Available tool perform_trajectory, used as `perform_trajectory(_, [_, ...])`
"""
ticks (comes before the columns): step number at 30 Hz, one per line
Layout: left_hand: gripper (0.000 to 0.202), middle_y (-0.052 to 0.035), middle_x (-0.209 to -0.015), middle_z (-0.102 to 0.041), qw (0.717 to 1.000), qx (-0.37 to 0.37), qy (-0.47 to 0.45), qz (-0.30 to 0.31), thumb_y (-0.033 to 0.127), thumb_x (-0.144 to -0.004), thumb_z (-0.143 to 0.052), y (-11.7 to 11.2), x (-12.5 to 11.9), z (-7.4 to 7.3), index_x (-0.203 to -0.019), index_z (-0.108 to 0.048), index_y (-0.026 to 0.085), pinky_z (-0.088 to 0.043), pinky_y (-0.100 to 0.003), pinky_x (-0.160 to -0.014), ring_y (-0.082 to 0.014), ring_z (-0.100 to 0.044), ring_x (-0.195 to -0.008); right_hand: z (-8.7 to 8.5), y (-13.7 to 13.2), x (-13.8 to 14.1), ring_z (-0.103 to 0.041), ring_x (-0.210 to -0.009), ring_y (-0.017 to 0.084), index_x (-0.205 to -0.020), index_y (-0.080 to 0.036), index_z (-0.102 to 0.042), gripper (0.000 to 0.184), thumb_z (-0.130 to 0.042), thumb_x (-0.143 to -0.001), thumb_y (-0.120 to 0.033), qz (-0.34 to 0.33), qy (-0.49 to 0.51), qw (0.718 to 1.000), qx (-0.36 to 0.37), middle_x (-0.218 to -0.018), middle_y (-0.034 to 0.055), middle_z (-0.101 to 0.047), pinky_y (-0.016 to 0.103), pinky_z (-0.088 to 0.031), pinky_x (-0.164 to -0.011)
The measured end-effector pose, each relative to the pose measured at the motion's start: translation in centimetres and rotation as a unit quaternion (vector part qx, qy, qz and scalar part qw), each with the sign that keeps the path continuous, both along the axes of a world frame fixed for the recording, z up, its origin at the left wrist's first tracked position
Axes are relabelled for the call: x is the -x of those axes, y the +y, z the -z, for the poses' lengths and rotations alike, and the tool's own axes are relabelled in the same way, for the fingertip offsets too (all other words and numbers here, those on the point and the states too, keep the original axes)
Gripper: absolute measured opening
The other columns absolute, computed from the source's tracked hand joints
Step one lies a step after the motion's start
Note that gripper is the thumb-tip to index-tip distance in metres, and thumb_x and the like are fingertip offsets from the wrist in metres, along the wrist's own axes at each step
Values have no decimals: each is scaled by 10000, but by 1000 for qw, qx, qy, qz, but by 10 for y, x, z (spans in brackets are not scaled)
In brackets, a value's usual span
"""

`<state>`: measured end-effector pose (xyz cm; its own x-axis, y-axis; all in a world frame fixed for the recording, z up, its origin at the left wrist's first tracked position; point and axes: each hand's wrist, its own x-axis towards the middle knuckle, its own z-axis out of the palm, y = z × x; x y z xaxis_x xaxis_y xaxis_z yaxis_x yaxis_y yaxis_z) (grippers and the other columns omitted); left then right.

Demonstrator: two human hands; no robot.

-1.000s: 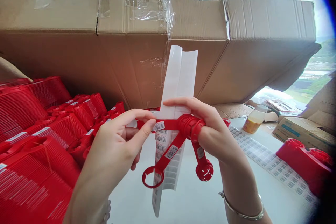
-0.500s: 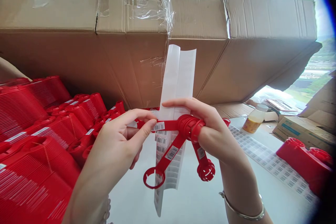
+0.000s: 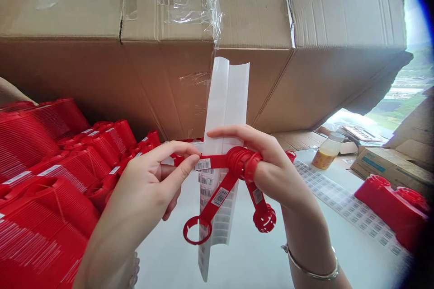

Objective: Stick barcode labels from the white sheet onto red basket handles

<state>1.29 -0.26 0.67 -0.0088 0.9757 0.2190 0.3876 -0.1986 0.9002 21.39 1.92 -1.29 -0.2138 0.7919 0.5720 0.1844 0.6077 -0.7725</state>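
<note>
A red plastic three-armed moulded part is held up in front of me, with barcode stickers on its arms. My left hand pinches one arm between thumb and fingers, right beside a sticker. My right hand grips the round hub, its index finger reaching over a white label backing strip. That strip hangs behind the part, and barcode labels line its lower length. One arm ends in an open ring, another in a slotted round head.
Stacks of red ribbed plastic pieces fill the left side. Large cardboard cartons stand ahead. On the right are a barcode label sheet, a plastic bottle, a small carton and a red plastic piece.
The hands and the red part have shifted slightly left and the view has tilted a little. The grip of both hands looks unchanged.
</note>
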Motion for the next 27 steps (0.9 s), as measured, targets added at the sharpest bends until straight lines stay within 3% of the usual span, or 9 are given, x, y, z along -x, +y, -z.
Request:
perform_trajectory(9, [285, 87, -409, -402, 999, -15, 3, -33, 534, -840, -720, -2, -4, -1, -1009, -732, 305, -243, -152, -309, -86, -333, -353, -1, -1, 0, -664, -766, 106, -1203, -322, -732, 659, -425, -758, 55, 4, -1, 1000, -12, -1111, -30, -746, 227, -478, -611])
perform_trajectory(15, [228, 78, -466, -490, 998, 3, 58, -1, 524, -880, -679, 4, -3, -1, -980, -706, 321, -272, -175, -336, -100, -378, -381, -1, -2, 1, -702, -881, 146, -1207, -327, -732, 670, -423, -755, 59, 9, -5, 1000, -12, -1143, -26, -736, 240, -505, -645])
perform_trajectory(18, [190, 52, -611, -618, 993, -48, 103, -37, 498, -897, -669, 5, -5, 0, -937, -690, 314, -350, -214, -387, -119, -487, -440, -1, -2, 2, -699, -992, 177, -1200, -311, -735, 681, -416, -736, 71, 23, -2, 999, -41, -1139, -23, -730, 278, -543, -757])
perform_trajectory(22, [278, 46, -899, -727, 983, -96, 114, -111, 552, -885, -680, 7, -11, 5, -1021, -567, 338, -509, -313, -566, -205, -680, -694, 0, 1, 7, -683, -1054, 189, -1189, -280, -727, 645, -436, -737, 76, 29, 16, 996, -88, -1144, -12, -724, 311, -556, -852])
perform_trajectory(27, [439, -2, -1025, -666, 958, -141, 168, -186, 587, -908, -642, 12, -18, 16, -1176, -433, 310, -443, -337, -568, -229, -673, -709, 5, 6, 16, -669, -1100, 207, -1189, -281, -725, 621, -445, -753, 60, 34, 33, 995, -91, -1177, -4, -725, 368, -533, -920])
